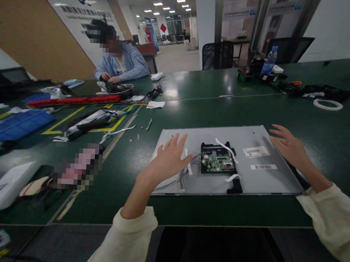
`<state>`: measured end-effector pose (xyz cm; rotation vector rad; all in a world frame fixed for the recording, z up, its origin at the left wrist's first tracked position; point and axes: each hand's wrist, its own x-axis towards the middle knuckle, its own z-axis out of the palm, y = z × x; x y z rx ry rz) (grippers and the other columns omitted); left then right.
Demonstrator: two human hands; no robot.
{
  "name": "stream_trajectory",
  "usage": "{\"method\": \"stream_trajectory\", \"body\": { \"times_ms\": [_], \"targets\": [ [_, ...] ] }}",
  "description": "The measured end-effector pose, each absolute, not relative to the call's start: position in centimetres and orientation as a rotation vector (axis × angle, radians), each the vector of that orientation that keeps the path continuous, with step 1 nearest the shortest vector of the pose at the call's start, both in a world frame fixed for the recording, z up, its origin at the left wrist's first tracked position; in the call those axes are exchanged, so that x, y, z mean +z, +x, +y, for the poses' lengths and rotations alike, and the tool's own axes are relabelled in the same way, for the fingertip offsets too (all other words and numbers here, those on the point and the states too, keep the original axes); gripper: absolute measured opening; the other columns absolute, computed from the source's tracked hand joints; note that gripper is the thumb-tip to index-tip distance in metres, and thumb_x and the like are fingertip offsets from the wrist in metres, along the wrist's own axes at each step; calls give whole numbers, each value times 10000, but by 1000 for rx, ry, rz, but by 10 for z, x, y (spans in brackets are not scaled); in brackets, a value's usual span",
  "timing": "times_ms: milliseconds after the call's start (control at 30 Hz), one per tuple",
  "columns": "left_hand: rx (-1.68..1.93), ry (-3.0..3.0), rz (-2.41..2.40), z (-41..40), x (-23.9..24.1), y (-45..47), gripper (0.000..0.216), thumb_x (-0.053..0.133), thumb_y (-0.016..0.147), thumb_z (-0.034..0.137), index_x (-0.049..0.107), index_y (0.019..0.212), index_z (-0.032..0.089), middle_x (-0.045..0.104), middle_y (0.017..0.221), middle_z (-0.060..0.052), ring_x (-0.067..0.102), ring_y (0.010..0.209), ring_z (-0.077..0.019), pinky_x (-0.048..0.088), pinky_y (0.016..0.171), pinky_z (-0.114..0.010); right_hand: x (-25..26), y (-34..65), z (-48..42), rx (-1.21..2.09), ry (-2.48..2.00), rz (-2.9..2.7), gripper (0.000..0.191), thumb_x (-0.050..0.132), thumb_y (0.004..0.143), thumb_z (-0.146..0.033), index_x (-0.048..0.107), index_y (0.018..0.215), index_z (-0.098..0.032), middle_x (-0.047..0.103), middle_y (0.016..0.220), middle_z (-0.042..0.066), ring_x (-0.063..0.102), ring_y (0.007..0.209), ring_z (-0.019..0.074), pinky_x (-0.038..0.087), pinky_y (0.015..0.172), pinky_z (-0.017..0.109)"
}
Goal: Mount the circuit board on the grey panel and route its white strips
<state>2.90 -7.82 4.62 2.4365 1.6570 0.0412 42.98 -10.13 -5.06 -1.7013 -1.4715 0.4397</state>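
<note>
1. Panel of grey metal is laid flat on the green surface, close to its near edge.
2. At the middle of the panel, a green circuit board is seated in a black bracket.
3. White strips are seen on and beside the bracket, and grey cables are run leftward from the board.
4. Two white labels are stuck on the panel, right of the board.
5. The left hand is held over the panel's left part, fingers spread and nothing grasped; whether the metal is touched cannot be told.
6. The right hand is held at the panel's right edge, fingers loosely extended and nothing gripped; contact cannot be made out.
7. On the left, a blue tray and a white box are placed.
8. At the far side, another person is seated, both hands kept near a coil of dark cable.
9. On the right, a water bottle is stood among black items, and a white ring is laid nearer.
</note>
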Motion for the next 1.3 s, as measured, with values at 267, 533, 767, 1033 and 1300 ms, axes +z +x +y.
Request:
{"method": "stream_trajectory", "body": {
  "times_ms": [267, 533, 767, 1033, 1300],
  "targets": [
    [78, 2653, 1004, -40, 20, 111, 611, 385, 926, 488, 331, 1436, 156, 398, 1469, -157, 394, 1327, -318, 335, 1052, -489, -50, 428, -101, 409, -1717, -1452, 549, 518, 851, -503, 483, 1347, -271, 593, 1272, 106, 639, 1046, 312, 533, 896, 495],
    [74, 2613, 908, -43, 4, 87, 813, 441, 840, 666, 219, 1484, 222, 191, 1565, -137, 167, 1433, -331, 204, 1128, -528, -50, 427, -98, 411, -1751, -1487, 497, 525, 849, -460, 511, 1310, -275, 588, 1283, 79, 632, 1071, 297, 543, 898, 481],
    [-13, 2606, 813, -44, 8, 79, 984, 649, 682, 655, 213, 1490, 301, 186, 1563, -115, 95, 1426, -413, 100, 1111, -646, -50, 427, -100, 406, -1765, -1494, 483, 526, 846, -462, 526, 1293, -278, 599, 1267, 77, 627, 1078, 302, 542, 904, 492],
    [61, 2627, 853, -32, 2, 79, 867, 649, 695, 604, 339, 1441, 293, 304, 1521, -82, 155, 1409, -402, 128, 1114, -629, -53, 430, -98, 409, -1741, -1494, 492, 540, 838, -477, 523, 1295, -296, 597, 1266, 72, 623, 1083, 300, 534, 912, 506],
    [214, 2602, 710, -26, -4, 79, 807, 650, 703, 521, 365, 1417, 275, 374, 1467, -92, 302, 1363, -334, 214, 1121, -535, -56, 435, -97, 382, -1743, -1510, 521, 542, 836, -461, 509, 1319, -268, 589, 1280, 86, 615, 1095, 299, 522, 927, 503]
  ]
}}
